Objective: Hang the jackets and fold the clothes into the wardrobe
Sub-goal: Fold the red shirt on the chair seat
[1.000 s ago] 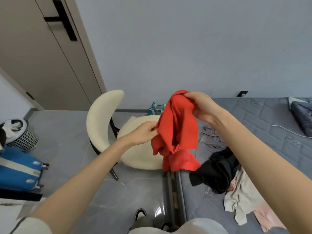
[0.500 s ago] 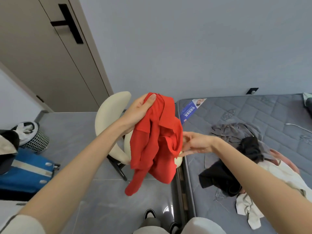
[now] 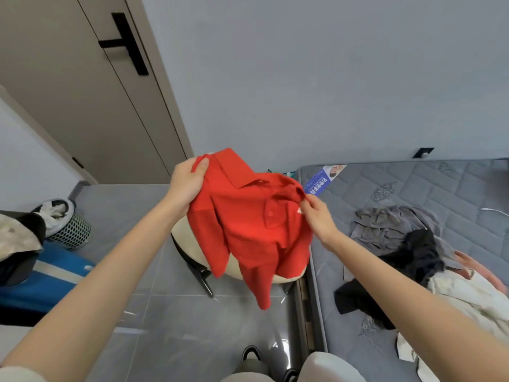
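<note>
A red polo shirt (image 3: 248,227) with a collar and buttons hangs in the air in front of me, front side showing, one sleeve dangling low. My left hand (image 3: 187,186) grips its left shoulder by the collar. My right hand (image 3: 316,216) pinches the fabric at the other shoulder. On the grey mattress (image 3: 413,188) to the right lies a heap of clothes: a grey garment (image 3: 385,227), a black one (image 3: 407,263), a cream one (image 3: 468,296) and a pink one (image 3: 479,268).
A cream chair (image 3: 286,274) stands behind the shirt, beside the mattress edge. A tan door (image 3: 91,100) with a black handle is at upper left. A mesh bin (image 3: 68,224) and a blue suitcase (image 3: 41,282) sit on the grey tiled floor at left.
The bunched shirt has been spread open between my hands. My left hand took the collar side and my right hand moved to the other shoulder. The view has shifted a little.
</note>
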The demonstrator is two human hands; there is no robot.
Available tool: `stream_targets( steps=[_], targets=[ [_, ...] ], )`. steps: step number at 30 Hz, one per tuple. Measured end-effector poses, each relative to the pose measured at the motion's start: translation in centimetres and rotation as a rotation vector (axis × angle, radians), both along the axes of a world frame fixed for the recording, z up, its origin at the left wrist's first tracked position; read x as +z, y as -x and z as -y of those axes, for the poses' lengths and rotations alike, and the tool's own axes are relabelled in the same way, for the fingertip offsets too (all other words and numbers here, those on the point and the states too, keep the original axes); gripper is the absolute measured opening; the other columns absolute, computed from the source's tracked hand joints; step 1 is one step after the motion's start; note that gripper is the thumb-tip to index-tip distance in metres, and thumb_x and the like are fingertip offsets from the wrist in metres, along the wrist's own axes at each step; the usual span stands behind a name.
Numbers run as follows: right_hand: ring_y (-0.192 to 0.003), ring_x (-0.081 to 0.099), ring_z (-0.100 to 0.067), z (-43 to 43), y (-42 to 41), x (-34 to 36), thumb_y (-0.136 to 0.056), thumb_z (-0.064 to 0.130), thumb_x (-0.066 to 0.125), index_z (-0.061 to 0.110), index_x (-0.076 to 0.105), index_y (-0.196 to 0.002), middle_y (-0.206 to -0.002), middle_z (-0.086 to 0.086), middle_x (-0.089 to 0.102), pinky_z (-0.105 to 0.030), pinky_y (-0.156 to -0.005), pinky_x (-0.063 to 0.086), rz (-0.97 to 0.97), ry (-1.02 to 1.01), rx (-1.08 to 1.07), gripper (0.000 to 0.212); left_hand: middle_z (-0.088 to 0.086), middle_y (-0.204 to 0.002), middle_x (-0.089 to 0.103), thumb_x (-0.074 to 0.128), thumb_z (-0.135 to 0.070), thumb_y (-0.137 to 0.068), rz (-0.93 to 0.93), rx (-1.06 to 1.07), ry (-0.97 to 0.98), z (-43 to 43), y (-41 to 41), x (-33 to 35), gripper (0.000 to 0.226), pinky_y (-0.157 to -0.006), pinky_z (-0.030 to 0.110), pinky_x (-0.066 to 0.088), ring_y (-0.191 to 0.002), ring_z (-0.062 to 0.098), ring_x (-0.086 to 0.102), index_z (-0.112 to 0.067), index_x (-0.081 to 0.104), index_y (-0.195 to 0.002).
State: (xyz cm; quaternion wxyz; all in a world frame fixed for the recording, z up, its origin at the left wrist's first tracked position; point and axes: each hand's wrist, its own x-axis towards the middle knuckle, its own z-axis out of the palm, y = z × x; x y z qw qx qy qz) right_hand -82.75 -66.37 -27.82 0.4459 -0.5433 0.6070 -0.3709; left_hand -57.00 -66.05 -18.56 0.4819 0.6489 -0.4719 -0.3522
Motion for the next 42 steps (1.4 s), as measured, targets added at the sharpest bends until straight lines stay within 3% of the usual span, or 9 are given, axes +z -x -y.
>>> stream_targets(
  steps=[4,9,14,19,23,27,32,37,42],
  targets=[
    [-0.068,0.054,-0.004,1.2,2.2,2.2,-0.077,0.051,0.071,0.027,0.066,-0.072,-0.06,0.017,0.058,-0.024,-0.066,0.039,-0.303,0.042,-0.014,0.025,0.015,-0.099,0.07,0.052,-0.025,-0.097,0.384,-0.049,-0.062,-0.4,-1.6,-3.4,0.027,-0.08,0.034,0.045,-0.093,0.027,0.063,-0.005,0.07,-0.096],
    [-0.084,0.058,-0.016,1.2,4.5,2.8,-0.067,0.064,0.073,0.032,0.07,-0.085,-0.072,0.012,0.062,-0.03,-0.078,0.044,-0.628,-0.117,0.135,0.037,-0.022,-0.086,0.072,0.069,-0.038,-0.084,-0.011,-0.264,-0.225,-1.6,-0.7,-4.7,0.01,-0.065,0.007,0.048,-0.082,-0.007,0.066,-0.032,0.069,-0.092],
    [-0.117,0.057,-0.016,-1.3,6.3,1.4,-0.068,0.064,0.072,0.028,0.028,-0.147,-0.135,0.005,0.053,-0.035,-0.095,0.048,-0.149,-0.696,0.39,0.098,-0.004,-0.104,0.073,0.066,-0.042,-0.079,-0.303,-0.484,-0.392,-1.5,0.0,-4.6,0.038,-0.073,0.018,0.054,-0.096,0.01,0.068,-0.022,0.066,-0.111],
    [-0.122,0.056,-0.028,-4.1,6.2,-1.8,-0.075,0.077,0.032,0.025,0.04,-0.141,-0.141,-0.01,0.052,-0.043,-0.092,0.052,0.537,-0.967,0.333,0.084,0.01,-0.112,0.07,0.064,-0.028,-0.081,-0.494,-0.652,-0.417,-0.5,0.2,-3.5,0.038,-0.079,0.025,0.055,-0.101,0.02,0.067,-0.01,0.066,-0.113],
    [-0.116,0.059,-0.028,-5.1,3.3,-3.1,-0.093,0.05,0.046,0.006,0.055,-0.129,-0.128,-0.015,0.061,-0.037,-0.095,0.051,0.581,-0.986,0.295,0.058,0.006,-0.102,0.072,0.05,-0.014,-0.089,-0.671,-0.639,-0.36,0.1,0.5,-3.6,0.024,-0.079,0.026,0.055,-0.095,0.017,0.069,-0.008,0.064,-0.108],
    [-0.057,0.058,-0.004,-4.1,2.2,-2.0,-0.094,0.019,0.058,0.01,0.065,-0.105,-0.073,0.004,0.067,-0.016,-0.055,0.049,0.352,-0.731,0.274,0.016,-0.007,-0.094,0.073,0.045,-0.017,-0.099,-0.352,-0.407,-0.297,0.5,0.0,-4.7,0.022,-0.075,0.022,0.053,-0.089,0.009,0.066,-0.018,0.065,-0.11],
    [-0.068,0.042,-0.019,-2.8,2.5,-0.9,-0.094,0.032,0.059,0.013,0.046,-0.069,-0.062,0.003,0.044,-0.029,-0.059,0.034,-0.524,0.06,0.108,0.034,-0.013,-0.098,0.065,0.049,-0.017,-0.098,0.194,-0.265,-0.054,0.3,-1.8,-6.9,0.019,-0.076,0.013,0.042,-0.09,0.004,0.058,-0.027,0.065,-0.102],
    [-0.05,0.042,-0.003,-3.2,2.7,-0.1,-0.099,0.03,0.049,0.029,0.03,-0.066,-0.051,0.008,0.043,-0.025,-0.052,0.026,-0.308,0.261,-0.15,0.038,-0.024,-0.085,0.067,0.062,-0.025,-0.091,0.262,-0.304,0.052,-0.1,-2.7,-6.9,0.013,-0.069,0.0,0.037,-0.079,-0.014,0.059,-0.036,0.066,-0.084],
    [-0.055,0.044,-0.01,-4.2,3.9,1.2,-0.095,0.04,0.05,0.026,0.036,-0.07,-0.056,0.005,0.041,-0.028,-0.054,0.022,-0.636,0.468,-0.321,0.032,-0.027,-0.086,0.07,0.064,-0.032,-0.09,0.141,-0.471,-0.007,-0.3,-2.8,-5.9,0.012,-0.068,0.001,0.041,-0.081,-0.011,0.062,-0.04,0.07,-0.082]
  ],
)
